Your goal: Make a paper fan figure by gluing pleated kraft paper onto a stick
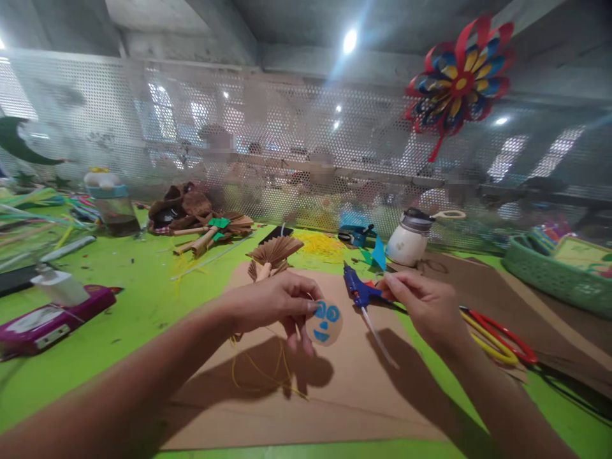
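Pinched in my left hand [296, 306] is a round paper face [329, 331], a pale disc with blue eyes, nose and mouth, raised above a brown cardboard sheet [296, 424]. My right hand [425, 306] has thumb and forefinger pressed together; anything between them is too small to make out. Just left of those fingertips lies a blue glue gun [357, 290] with a white glue stick out of its back; whether they touch it I cannot tell. Behind my left hand stands a folded brown paper fan figure [275, 252]. Loose yellow string [261, 376] trails over the cardboard.
At left lie a purple power strip [62, 322] with a white plug and a jar [115, 207]. Red-handled scissors [511, 338] and a green basket [554, 274] are at right. A white pot [408, 239] and yellow shreds [322, 245] sit before the perforated screen [282, 115].
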Demonstrator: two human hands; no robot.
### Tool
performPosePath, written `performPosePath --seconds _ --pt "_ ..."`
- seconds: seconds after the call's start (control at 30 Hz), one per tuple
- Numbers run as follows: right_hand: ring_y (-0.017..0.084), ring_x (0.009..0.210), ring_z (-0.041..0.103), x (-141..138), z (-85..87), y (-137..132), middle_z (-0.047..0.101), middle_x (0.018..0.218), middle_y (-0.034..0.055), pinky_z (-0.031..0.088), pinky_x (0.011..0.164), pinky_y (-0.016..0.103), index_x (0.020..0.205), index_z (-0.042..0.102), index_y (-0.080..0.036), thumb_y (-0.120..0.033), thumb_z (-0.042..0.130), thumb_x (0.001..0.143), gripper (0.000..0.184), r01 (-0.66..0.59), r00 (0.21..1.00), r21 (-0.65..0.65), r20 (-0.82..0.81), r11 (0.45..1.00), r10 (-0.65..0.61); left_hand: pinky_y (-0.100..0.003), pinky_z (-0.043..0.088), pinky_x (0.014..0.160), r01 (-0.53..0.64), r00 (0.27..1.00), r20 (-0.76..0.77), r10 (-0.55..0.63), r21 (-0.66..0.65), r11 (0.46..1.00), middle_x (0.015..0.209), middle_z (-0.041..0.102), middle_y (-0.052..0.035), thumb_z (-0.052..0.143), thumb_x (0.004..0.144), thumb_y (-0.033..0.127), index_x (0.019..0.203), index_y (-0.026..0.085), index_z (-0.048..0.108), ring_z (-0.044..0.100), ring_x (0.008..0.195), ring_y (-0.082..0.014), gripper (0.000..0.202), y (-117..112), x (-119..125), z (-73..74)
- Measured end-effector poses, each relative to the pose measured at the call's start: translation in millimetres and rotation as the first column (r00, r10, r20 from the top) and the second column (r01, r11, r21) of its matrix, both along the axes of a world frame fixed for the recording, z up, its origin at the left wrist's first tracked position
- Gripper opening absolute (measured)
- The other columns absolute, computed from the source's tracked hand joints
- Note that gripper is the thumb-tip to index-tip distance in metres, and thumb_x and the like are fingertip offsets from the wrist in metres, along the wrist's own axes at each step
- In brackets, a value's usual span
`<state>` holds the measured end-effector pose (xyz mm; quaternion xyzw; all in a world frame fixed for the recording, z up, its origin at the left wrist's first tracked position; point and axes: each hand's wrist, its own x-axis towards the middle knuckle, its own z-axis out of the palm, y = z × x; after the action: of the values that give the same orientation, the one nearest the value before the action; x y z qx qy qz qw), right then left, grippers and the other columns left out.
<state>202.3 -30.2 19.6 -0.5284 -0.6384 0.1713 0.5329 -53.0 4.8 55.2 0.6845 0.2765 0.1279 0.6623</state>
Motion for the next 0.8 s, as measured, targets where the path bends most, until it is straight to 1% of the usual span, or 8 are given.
performPosePath --seconds 0.07,0.1,0.2,0.27,0.33,0.43,0.57,0.8 --pt "0.018 0.065 0.063 -9 2.7 -6 0.068 0.069 0.0035 0.052 0.062 0.028 0.074 0.07 -0.018 -0.041 0.057 0.083 0.028 -0.114 0.993 -0.058 0.02 0.992 0.115 -0.026 0.051 0.056 -0.008 1.0 0.029 0.009 -0.035 0.999 0.055 0.063 0.0019 0.059 0.084 0.039 0.084 0.017 0.054 0.065 0.053 -0.014 0.022 -3 8 -4.6" --pt "0.018 0.065 0.062 -14 3.9 -9 0.067 0.069 0.0035 0.051 0.062 0.028 0.074 0.069 -0.018 -0.04 0.055 0.084 0.029 -0.186 0.981 -0.108 0.042 0.977 0.191 -0.027 0.051 0.057 -0.01 0.999 0.043 0.011 -0.044 0.999 0.055 0.064 0.0012 0.058 0.085 0.037 0.084 0.017 0.054 0.066 0.054 -0.0142 0.021 -4 11 -6.7" --pt "0.015 0.065 0.058 -26 5.7 -16 0.063 0.067 0.002 0.046 0.06 0.025 0.072 0.066 -0.016 -0.038 0.051 0.087 0.03 -0.38 0.907 -0.289 0.072 0.879 0.416 -0.027 0.051 0.059 -0.008 0.997 0.082 0.012 -0.048 0.999 0.061 0.067 -0.0016 0.054 0.088 0.031 0.09 0.016 0.053 0.066 0.055 -0.0139 0.016 -7 18 -12.9" --pt "0.013 0.062 0.053 -33 5.3 -19 0.058 0.064 -0.0001 0.041 0.057 0.024 0.066 0.061 -0.016 -0.038 0.05 0.088 0.032 -0.447 0.868 -0.37 0.042 0.814 0.495 -0.027 0.051 0.059 -0.007 0.994 0.107 0.013 -0.054 0.999 0.065 0.069 -0.0029 0.054 0.088 0.028 0.096 0.016 0.052 0.066 0.055 -0.0135 0.015 -8 20 -17.1" --pt "0.012 0.059 0.048 -36 4.1 -20 0.052 0.06 -0.0018 0.038 0.056 0.023 0.061 0.055 -0.017 -0.038 0.05 0.087 0.035 -0.459 0.863 -0.414 0.003 0.786 0.506 -0.026 0.05 0.058 -0.005 0.992 0.122 0.013 -0.065 0.998 0.068 0.07 -0.0036 0.055 0.087 0.026 0.101 0.016 0.051 0.066 0.056 -0.0136 0.018 -9 20 -20.9" --pt "0.012 0.058 0.046 -35 2.7 -19 0.049 0.058 -0.0022 0.037 0.057 0.024 0.059 0.052 -0.017 -0.041 0.051 0.087 0.037 -0.46 0.872 -0.441 -0.061 0.771 0.485 -0.026 0.05 0.058 -0.014 0.989 0.146 0.024 -0.066 0.998 0.074 0.071 -0.0055 0.057 0.085 0.027 0.104 0.016 0.049 0.067 0.059 -0.0147 0.023 -9 20 -25.2" --pt "0.012 0.059 0.047 -32 2.6 -15 0.052 0.06 -0.001 0.038 0.059 0.025 0.063 0.057 -0.017 -0.044 0.053 0.084 0.035 -0.511 0.853 -0.456 -0.165 0.729 0.496 -0.028 0.05 0.058 -0.041 0.986 0.16 0.053 -0.074 0.996 0.079 0.071 -0.0072 0.058 0.084 0.028 0.104 0.016 0.049 0.067 0.061 -0.0159 0.025 -9 20 -27.8" --pt "0.012 0.058 0.048 -33 3.1 -12 0.055 0.061 0.0016 0.038 0.058 0.026 0.066 0.062 -0.014 -0.047 0.059 0.079 0.036 -0.513 0.854 -0.518 -0.221 0.685 0.472 -0.029 0.051 0.059 -0.043 0.987 0.153 0.058 -0.098 0.994 0.07 0.069 -0.004 0.054 0.085 0.024 0.104 0.015 0.049 0.067 0.058 -0.0168 0.021 -9 18 -29.0"
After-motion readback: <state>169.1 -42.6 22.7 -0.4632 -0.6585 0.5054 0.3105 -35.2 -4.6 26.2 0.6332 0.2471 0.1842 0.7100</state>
